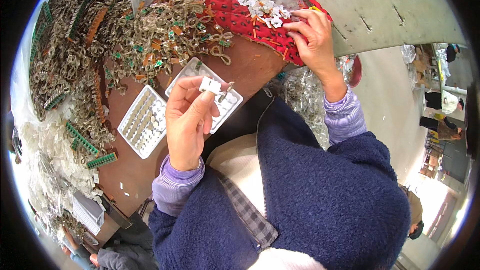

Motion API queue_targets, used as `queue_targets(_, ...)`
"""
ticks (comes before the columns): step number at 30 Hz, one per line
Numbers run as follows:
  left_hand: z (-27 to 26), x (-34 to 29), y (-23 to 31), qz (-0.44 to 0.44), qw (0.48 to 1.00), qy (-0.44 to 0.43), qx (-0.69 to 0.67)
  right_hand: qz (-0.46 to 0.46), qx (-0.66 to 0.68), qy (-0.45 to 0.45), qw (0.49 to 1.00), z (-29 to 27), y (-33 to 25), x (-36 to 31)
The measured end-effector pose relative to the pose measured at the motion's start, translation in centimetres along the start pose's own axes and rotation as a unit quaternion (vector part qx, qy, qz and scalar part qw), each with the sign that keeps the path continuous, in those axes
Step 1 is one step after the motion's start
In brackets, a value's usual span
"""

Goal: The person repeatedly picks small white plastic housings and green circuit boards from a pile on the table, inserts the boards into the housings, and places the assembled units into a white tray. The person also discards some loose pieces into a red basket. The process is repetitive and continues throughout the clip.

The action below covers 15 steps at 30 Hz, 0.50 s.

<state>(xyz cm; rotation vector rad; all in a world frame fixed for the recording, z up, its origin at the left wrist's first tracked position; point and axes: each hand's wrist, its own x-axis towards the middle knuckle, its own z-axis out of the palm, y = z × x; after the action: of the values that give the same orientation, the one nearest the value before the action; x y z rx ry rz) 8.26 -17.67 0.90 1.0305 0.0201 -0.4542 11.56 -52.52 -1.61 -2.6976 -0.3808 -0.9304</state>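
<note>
My left hand (pixel 186 120) is closed, pinching a small white plastic piece (pixel 210 85) between thumb and fingers. A short greyish part (pixel 226 91) sticks out beside that piece; its kind is too small to tell. Up at the right, my right hand (pixel 314 40) reaches over a red patterned cloth (pixel 215 14). Its fingers are bent and apart, with the tips at the edge of a heap of small white pieces (pixel 260 1). I see nothing held in them. Under and beside my left hand lie two white trays (pixel 231 104) (pixel 145 154) with rows of small round parts.
A large pile of looped cables (pixel 150 30) with green and orange bits covers the brown table (pixel 117 185) at the left. Clear plastic pieces (pixel 45 165) heap up nearer the rim. Green connector strips (pixel 102 160) lie by them. Another person's sleeve (pixel 125 252) shows at lower left.
</note>
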Motion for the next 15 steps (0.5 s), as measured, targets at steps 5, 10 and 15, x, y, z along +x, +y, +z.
queue_targets(5,0.2,0.1,0.1,-0.001,1.000,-0.025,0.007,0.039,0.024,0.042,0.998,0.1,-0.2,0.6)
queue_targets(10,0.8,-0.2,-0.1,0.008,1.000,-0.024,0.003,0.030,0.011,0.017,0.999,2.1,-1.7,1.9)
queue_targets(15,1.7,-0.9,-0.4,-0.002,0.999,-0.026,0.025,0.036,0.033,-0.051,0.997,1.7,-1.5,1.4)
